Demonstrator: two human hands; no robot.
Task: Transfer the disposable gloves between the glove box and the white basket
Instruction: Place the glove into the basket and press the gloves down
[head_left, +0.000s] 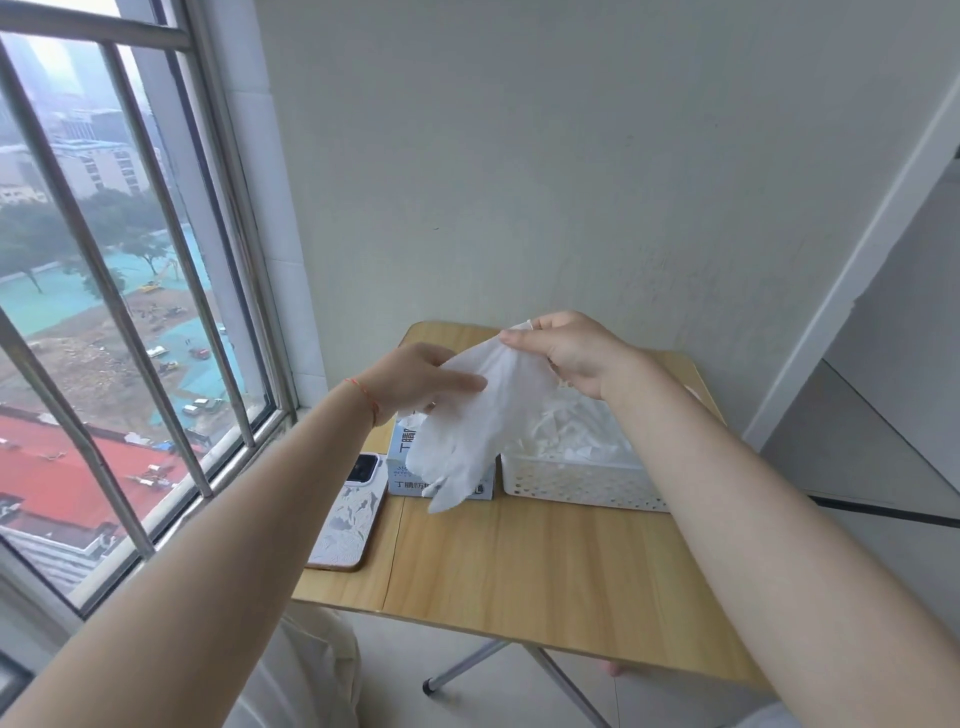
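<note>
Hanging in the air over the glove box (402, 470), one white glove (478, 415) is held btwn both hands, finger end down. Right hand (566, 353) pinches the cuff at top, thumb & forefinger together on it. Left hand (415, 376) grips the glove's left side, thumb across its front. White basket (571, 486) w/ more gloves sits just right of box on the table (519, 571); phone (350, 519) to the left.

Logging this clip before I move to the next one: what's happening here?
A person holds one white disposable glove up above a small wooden table, the left hand and the right hand each gripping its cuff end. The glove hangs over the glove box, beside the white basket, which already holds a pile of gloves. A phone lies left of the box.
</note>
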